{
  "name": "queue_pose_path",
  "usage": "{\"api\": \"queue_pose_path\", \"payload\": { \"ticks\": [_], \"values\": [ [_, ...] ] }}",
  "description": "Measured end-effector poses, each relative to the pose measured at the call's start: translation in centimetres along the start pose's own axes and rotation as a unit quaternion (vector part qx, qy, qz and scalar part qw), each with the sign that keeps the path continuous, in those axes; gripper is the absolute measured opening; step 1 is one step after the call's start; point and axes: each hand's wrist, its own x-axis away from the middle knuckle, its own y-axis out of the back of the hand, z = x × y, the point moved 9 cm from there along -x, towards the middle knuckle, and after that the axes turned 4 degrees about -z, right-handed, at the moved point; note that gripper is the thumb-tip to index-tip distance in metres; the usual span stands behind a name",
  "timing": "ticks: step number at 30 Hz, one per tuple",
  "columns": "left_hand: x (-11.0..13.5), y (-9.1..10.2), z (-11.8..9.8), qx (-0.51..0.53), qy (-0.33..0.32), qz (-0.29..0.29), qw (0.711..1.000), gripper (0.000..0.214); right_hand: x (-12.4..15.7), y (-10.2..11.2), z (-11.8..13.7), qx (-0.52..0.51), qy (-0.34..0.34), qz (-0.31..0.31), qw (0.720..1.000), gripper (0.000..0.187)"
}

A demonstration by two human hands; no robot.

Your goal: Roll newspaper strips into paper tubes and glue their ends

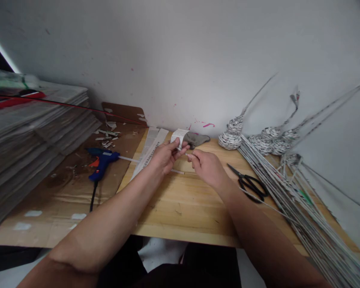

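Note:
My left hand (167, 157) holds a newspaper strip (179, 137) between its thumb and fingers; the strip's upper end curls over. Close to its right, my right hand (202, 163) is closed in a pinch around the end of a thin, pale, rolled paper piece (188, 155). How far that piece runs inside the fist is hidden. Behind both hands a grey cloth (197, 140) lies near the wall. More newspaper strips (148, 154) lie flat to the left of my left hand. A thin pale stick (177, 172) shows on the table below it.
A blue glue gun (103, 162) lies on cardboard (60, 204) at left, beside stacked newspapers (45, 148). Black scissors (249, 182) are right of my right hand. A bundle of paper tubes (276, 192) and woven paper gourd shapes (230, 138) occupy the right side against the wall.

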Motion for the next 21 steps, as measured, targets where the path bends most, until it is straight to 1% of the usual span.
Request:
{"api": "queue_pose_path", "payload": {
  "ticks": [2, 6, 8, 11, 14, 16, 21],
  "values": [
    [0.0, -0.1, -0.1, 0.003, -0.005, 0.003, 1.000, 0.008, 0.0, 0.1, 0.1, -0.008, 0.006, -0.002, 1.000, 0.026],
    [-0.2, 0.1, 0.0, 0.007, 0.000, -0.004, 1.000, 0.005, 0.0, 0.7, 0.2, -0.028, 0.020, -0.044, 0.998, 0.017],
    [-0.2, 0.2, 0.1, 0.010, 0.003, -0.004, 1.000, 0.002, 0.0, 0.5, 0.1, -0.017, 0.015, -0.035, 0.999, 0.020],
    [-0.2, 0.2, 0.1, 0.009, -0.001, -0.001, 1.000, 0.003, 0.0, 0.1, 0.0, -0.004, 0.008, -0.009, 1.000, 0.026],
    [-0.2, 0.1, -0.1, 0.008, -0.009, 0.000, 1.000, 0.007, 0.0, 0.3, 0.1, -0.025, 0.016, -0.028, 0.999, 0.019],
    [-0.3, 0.1, -0.2, 0.009, -0.008, 0.002, 1.000, 0.006, 0.1, 0.4, 0.1, -0.028, 0.016, -0.039, 0.999, 0.019],
    [-0.4, 0.2, -0.1, 0.005, -0.004, 0.000, 1.000, 0.004, 0.0, -0.4, -0.3, -0.018, 0.006, -0.001, 1.000, 0.029]
  ]
}}
